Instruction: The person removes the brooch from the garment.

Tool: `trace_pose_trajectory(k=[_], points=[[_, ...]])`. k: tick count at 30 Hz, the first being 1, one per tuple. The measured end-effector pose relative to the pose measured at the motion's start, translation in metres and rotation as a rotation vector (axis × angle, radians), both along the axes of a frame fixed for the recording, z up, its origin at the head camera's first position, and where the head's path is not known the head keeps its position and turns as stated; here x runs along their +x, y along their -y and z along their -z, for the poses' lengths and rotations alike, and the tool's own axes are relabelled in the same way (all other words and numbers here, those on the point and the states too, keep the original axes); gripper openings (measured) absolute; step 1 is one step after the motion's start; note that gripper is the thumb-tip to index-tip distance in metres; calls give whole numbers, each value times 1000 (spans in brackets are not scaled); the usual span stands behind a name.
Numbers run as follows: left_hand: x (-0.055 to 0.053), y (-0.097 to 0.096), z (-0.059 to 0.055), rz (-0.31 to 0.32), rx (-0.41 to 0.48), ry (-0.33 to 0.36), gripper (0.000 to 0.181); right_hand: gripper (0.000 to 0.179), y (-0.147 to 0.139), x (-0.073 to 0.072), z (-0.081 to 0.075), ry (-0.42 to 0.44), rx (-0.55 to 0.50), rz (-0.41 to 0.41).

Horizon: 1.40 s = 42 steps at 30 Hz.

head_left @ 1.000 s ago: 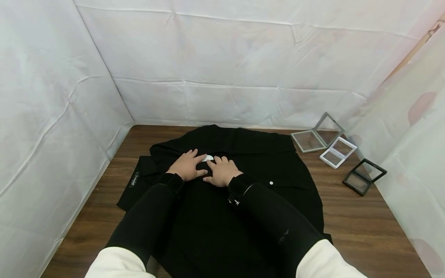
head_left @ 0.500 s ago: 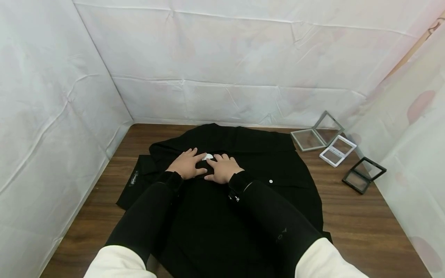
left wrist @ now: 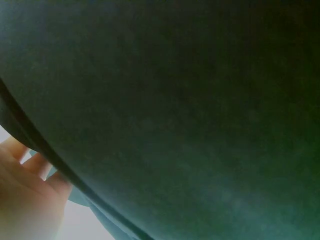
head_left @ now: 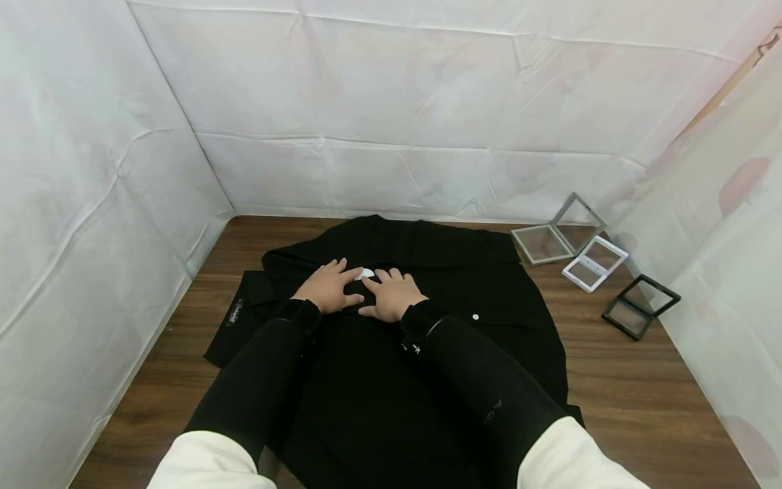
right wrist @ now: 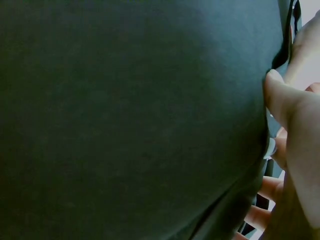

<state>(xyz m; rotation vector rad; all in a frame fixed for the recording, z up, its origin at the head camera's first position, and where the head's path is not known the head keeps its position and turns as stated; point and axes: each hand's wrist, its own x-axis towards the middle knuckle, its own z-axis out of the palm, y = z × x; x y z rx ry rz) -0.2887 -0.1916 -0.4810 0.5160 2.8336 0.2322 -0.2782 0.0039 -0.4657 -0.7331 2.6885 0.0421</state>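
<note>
Left hand (head_left: pixel 326 288) and right hand (head_left: pixel 393 296) spread on black cloth shirt (head_left: pixel 369 380), flanking small white rounded piece (head_left: pixel 366 274), partly hidden. Barely any shift since a second ago; probably a steadying pause. Shirt lies across brown wood-grain table (head_left: pixel 666 414).

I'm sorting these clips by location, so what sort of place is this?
Probably a makeshift booth for filming or handwork: pale sheets screen the back and both sides of a wood-grain surface, where a black garment lies spread near three open, framed cases.
</note>
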Motion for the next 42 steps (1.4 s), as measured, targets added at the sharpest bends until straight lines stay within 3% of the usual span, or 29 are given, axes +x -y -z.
trace_pose_trajectory(k=[5, 20, 31, 37, 42], points=[[0, -1, -4, -1, 4, 5, 75, 79, -1, 1, -1, 2, -8, -1], [-3, 1, 2, 8, 25, -10, 76, 80, -5, 2, 11, -19, -10, -1], [-6, 5, 7, 6, 38, 0, 76, 82, -11, 4, 17, -9, -68, -25], [-13, 4, -3, -30, 91, 21, 58, 81, -14, 5, 16, 7, -91, -35], [-21, 1, -17, -105, 155, -19, 49, 80, -15, 6, 13, 15, -105, -34]])
